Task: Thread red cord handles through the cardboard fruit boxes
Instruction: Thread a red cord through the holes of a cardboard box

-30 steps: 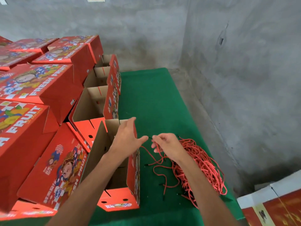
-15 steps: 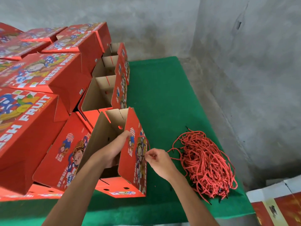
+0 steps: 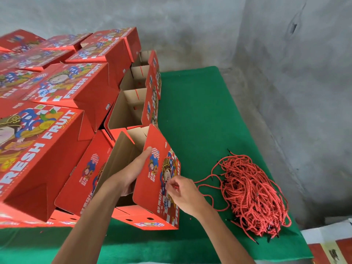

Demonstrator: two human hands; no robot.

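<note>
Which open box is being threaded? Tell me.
The nearest open box: left hand holds its panel, right hand pinches a cord against it.

Cord heap (image 3: 253, 197) right of open box (image 3: 152, 180)

Both bare forearms come up from the bottom of the view, angled toward each other a bit. The left hand (image 3: 131, 175) goes down inside the open box (image 3: 158, 178), palm against the inner face of its right wall, thumb hooked over the top edge so the tip shows on the printed side. Rest of those fingers is hidden in there, so can't say how they sit. The right hand (image 3: 183, 195) is up against the outside of that same wall, back of the hand facing the camera, fingertips bunched in a small pinch grip on the end of a red cord (image 3: 204, 181). Wrist looks pretty straight, elbow out of frame.
</note>
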